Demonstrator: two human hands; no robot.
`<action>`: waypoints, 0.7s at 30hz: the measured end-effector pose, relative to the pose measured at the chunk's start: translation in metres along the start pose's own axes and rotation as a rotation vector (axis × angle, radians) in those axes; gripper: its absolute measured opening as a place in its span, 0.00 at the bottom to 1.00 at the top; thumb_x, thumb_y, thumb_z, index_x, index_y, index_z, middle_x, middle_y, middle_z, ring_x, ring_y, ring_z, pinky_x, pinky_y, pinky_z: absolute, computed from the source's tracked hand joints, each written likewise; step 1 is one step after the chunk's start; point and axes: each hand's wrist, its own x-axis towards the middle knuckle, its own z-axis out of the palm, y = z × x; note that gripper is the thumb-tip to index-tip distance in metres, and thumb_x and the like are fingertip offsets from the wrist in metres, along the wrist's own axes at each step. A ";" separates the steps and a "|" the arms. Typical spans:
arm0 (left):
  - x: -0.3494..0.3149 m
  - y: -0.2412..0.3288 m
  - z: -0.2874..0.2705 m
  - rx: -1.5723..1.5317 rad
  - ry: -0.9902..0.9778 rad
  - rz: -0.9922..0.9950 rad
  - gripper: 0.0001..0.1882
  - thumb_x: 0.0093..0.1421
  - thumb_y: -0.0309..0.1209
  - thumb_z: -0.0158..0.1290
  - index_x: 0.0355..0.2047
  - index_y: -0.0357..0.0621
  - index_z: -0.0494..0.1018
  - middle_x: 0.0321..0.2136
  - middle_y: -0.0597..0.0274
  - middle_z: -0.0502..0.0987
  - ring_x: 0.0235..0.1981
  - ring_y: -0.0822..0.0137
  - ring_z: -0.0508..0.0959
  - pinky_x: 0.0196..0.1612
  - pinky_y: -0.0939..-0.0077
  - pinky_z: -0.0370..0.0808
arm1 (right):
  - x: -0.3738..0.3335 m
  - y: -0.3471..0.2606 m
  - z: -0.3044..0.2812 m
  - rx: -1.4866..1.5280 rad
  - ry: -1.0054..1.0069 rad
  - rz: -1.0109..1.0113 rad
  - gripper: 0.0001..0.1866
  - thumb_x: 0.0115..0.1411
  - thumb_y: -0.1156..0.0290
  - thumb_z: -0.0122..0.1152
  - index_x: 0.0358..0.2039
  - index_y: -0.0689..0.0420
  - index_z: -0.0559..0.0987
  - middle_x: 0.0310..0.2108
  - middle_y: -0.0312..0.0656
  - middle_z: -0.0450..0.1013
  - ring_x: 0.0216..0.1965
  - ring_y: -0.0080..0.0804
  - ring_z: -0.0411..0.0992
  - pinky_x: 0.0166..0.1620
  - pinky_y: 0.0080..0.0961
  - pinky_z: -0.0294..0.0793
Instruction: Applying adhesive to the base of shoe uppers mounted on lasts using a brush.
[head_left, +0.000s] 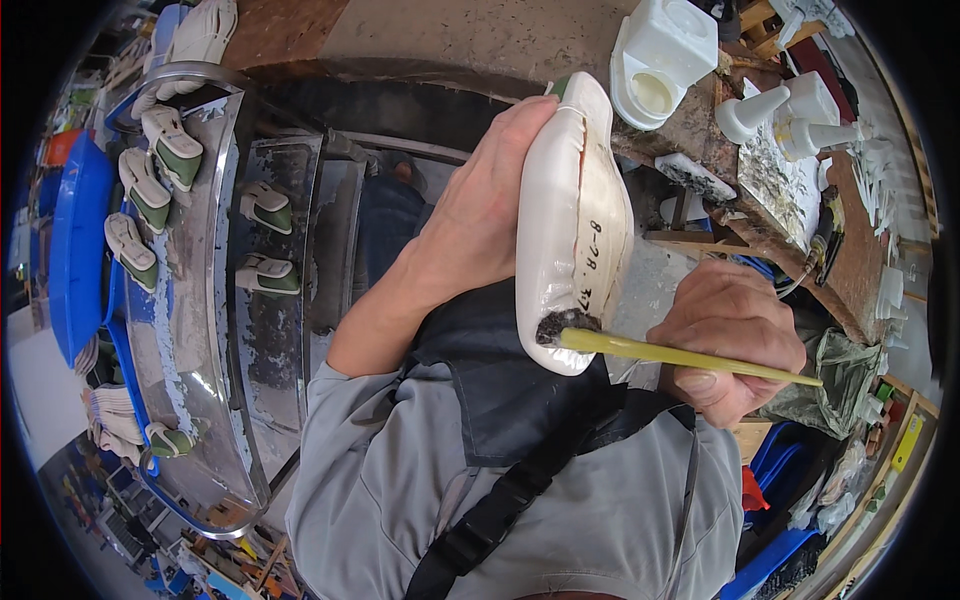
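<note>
My left hand (480, 205) is wrapped round a white shoe upper on a last (548, 220), held upright with its underside turned to the right. A bit of green shows on the shoe's top end, beside my fingertips. Handwriting marks the pale underside. In my right hand (735, 335) is a brush with a yellow-green handle (660, 351), gripped in closed fingers. Its dark, clotted bristles (566, 327) touch the lower end of the underside, near the edge.
On the bench at the upper right stand a white plastic container (665, 55) with a round opening and white nozzle bottles (752, 113). Several white-and-green shoes (172, 148) sit on a metal rack (205, 330) to the left. A blue plastic tray (80, 250) lies beyond it.
</note>
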 end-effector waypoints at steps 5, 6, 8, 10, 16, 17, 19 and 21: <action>-0.001 0.003 0.000 -0.032 -0.029 -0.054 0.44 0.38 0.28 0.64 0.54 0.34 0.52 0.49 0.44 0.62 0.50 0.46 0.66 0.51 0.64 0.66 | 0.001 0.001 0.000 -0.012 -0.005 -0.040 0.11 0.42 0.76 0.64 0.25 0.70 0.76 0.19 0.50 0.74 0.13 0.32 0.69 0.14 0.21 0.64; -0.001 0.003 0.001 -0.033 -0.042 -0.060 0.44 0.38 0.29 0.64 0.54 0.35 0.52 0.49 0.44 0.62 0.50 0.46 0.66 0.51 0.64 0.67 | 0.002 0.001 -0.001 -0.003 -0.005 -0.041 0.10 0.43 0.76 0.64 0.25 0.70 0.76 0.19 0.50 0.74 0.13 0.32 0.69 0.14 0.21 0.64; 0.000 0.010 0.002 -0.051 -0.060 -0.127 0.39 0.43 0.27 0.61 0.55 0.37 0.54 0.50 0.49 0.63 0.49 0.56 0.68 0.50 0.70 0.67 | 0.000 0.005 -0.002 0.018 0.013 -0.038 0.10 0.43 0.76 0.64 0.25 0.70 0.76 0.19 0.50 0.74 0.14 0.32 0.70 0.14 0.21 0.65; 0.002 0.013 0.002 -0.068 -0.079 -0.192 0.35 0.48 0.25 0.58 0.55 0.39 0.56 0.51 0.55 0.64 0.48 0.67 0.70 0.49 0.76 0.68 | 0.003 0.006 -0.007 0.038 0.032 -0.038 0.10 0.43 0.76 0.64 0.25 0.70 0.76 0.19 0.50 0.74 0.14 0.32 0.70 0.15 0.22 0.65; 0.000 0.009 0.003 -0.193 -0.230 -0.245 0.31 0.51 0.30 0.55 0.54 0.39 0.57 0.49 0.58 0.64 0.49 0.67 0.68 0.51 0.75 0.67 | 0.008 0.012 -0.014 0.066 -0.042 0.012 0.10 0.45 0.75 0.63 0.25 0.69 0.76 0.19 0.48 0.74 0.16 0.32 0.71 0.17 0.23 0.66; 0.000 0.008 0.003 -0.198 -0.260 -0.235 0.30 0.52 0.31 0.55 0.55 0.39 0.57 0.49 0.58 0.64 0.50 0.67 0.67 0.51 0.75 0.66 | 0.009 0.014 -0.016 0.077 -0.071 0.003 0.09 0.45 0.75 0.63 0.25 0.68 0.76 0.19 0.48 0.74 0.16 0.32 0.71 0.16 0.23 0.66; -0.002 0.004 0.005 -0.205 -0.288 -0.228 0.30 0.53 0.32 0.54 0.55 0.40 0.57 0.49 0.59 0.64 0.50 0.68 0.67 0.51 0.75 0.66 | 0.009 0.017 -0.018 0.091 -0.101 -0.003 0.09 0.46 0.75 0.63 0.25 0.68 0.76 0.19 0.48 0.74 0.15 0.32 0.71 0.16 0.23 0.66; -0.003 -0.002 0.009 -0.311 -0.342 -0.266 0.44 0.39 0.31 0.64 0.54 0.37 0.51 0.49 0.46 0.63 0.48 0.47 0.69 0.46 0.64 0.70 | 0.009 0.019 -0.020 0.117 -0.117 -0.031 0.09 0.46 0.75 0.63 0.25 0.68 0.76 0.19 0.48 0.74 0.15 0.32 0.71 0.16 0.23 0.66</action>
